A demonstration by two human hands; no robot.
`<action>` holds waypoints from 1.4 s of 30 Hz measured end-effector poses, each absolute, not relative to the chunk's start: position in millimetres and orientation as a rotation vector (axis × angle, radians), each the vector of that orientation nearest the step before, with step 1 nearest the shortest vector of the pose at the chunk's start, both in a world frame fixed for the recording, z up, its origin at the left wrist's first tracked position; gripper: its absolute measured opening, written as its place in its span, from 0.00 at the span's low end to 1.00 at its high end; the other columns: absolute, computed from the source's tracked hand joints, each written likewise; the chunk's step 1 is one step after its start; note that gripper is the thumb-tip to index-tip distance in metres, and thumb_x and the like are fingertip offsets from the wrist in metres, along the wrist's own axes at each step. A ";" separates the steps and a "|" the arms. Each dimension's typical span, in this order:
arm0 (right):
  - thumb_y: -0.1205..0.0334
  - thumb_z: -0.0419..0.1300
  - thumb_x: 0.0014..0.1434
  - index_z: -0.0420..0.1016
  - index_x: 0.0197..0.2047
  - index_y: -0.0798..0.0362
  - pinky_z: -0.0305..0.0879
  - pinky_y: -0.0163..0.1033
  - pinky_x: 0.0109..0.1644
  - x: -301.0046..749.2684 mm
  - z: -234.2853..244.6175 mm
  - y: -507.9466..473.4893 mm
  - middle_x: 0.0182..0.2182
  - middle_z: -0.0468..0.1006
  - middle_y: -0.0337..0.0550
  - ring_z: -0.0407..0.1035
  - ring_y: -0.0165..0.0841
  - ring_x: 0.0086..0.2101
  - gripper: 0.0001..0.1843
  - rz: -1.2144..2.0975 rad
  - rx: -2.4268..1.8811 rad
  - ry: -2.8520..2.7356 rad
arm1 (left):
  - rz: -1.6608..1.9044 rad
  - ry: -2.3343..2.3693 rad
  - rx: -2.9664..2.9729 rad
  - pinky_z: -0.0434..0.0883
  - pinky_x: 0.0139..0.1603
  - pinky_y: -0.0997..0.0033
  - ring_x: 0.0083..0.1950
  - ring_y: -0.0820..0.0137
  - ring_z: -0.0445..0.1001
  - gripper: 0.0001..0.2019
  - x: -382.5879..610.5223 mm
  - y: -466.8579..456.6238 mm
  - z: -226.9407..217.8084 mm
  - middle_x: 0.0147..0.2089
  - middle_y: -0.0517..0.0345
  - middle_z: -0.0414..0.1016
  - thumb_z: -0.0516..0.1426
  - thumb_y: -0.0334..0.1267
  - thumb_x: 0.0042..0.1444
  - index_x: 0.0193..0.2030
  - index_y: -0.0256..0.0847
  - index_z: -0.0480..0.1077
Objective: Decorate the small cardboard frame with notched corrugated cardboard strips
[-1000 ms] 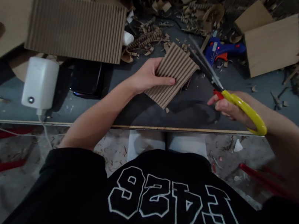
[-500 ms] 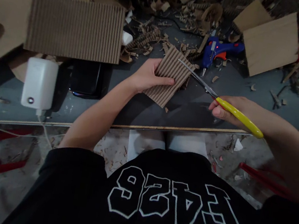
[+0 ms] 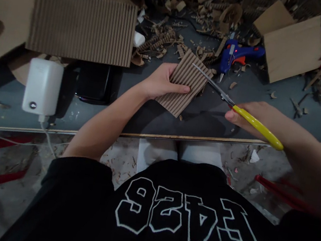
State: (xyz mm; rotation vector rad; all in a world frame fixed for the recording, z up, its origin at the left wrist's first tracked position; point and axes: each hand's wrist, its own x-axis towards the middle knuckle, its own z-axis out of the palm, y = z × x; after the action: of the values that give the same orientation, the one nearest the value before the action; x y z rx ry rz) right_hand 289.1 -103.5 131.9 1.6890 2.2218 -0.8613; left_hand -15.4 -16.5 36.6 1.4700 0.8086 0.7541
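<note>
My left hand point(image 3: 163, 82) is closed on a small piece of corrugated cardboard point(image 3: 178, 99), with the thumb across its ridged face and the other fingers hidden beneath. The piece is held tilted over the table. My right hand point(image 3: 252, 114) grips a pair of scissors point(image 3: 256, 125) with yellow handles. One long metal blade lies over the upper right part of the cardboard, its tip pointing up and left; the other blade is hidden behind the piece.
A blue glue gun point(image 3: 233, 55) lies beyond the scissors, near cardboard scraps point(image 3: 163, 36). Flat cardboard pieces point(image 3: 292, 47) are at right. A larger corrugated sheet point(image 3: 82, 26), a white charger point(image 3: 43, 87) with a cable and a black phone-like device point(image 3: 93, 82) are at left.
Both hands, the cardboard and the scissors keep nearly the same places. The view has shifted slightly, and my right hand's fingers look drawn in a little more around the handles.
</note>
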 end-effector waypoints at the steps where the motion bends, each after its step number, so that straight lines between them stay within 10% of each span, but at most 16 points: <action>1: 0.06 0.31 0.57 0.64 0.25 0.45 0.59 0.50 0.37 286.7 133.4 -103.9 0.24 0.72 0.51 0.66 0.42 0.27 0.51 -0.806 1.702 2.186 | 0.753 0.810 1.471 0.79 0.67 0.40 0.59 0.48 0.85 0.44 -15.2 -16.9 37.3 0.44 0.56 0.80 0.78 0.72 0.32 0.46 0.38 0.76; 42: 0.09 0.36 0.63 0.72 0.31 0.48 0.62 0.51 0.39 250.4 133.0 -112.1 0.26 0.74 0.52 0.73 0.47 0.31 0.51 -0.665 1.736 2.214 | 0.570 0.730 1.446 0.87 0.55 0.54 0.42 0.63 0.85 0.38 -8.5 -35.5 40.6 0.38 0.56 0.82 0.79 0.69 0.35 0.39 0.38 0.77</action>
State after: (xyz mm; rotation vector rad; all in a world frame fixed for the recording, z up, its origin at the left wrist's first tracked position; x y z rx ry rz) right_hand 250.4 -112.1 133.0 1.7355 2.2144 -0.6654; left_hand -8.5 -35.5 40.6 1.4457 0.7295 0.5705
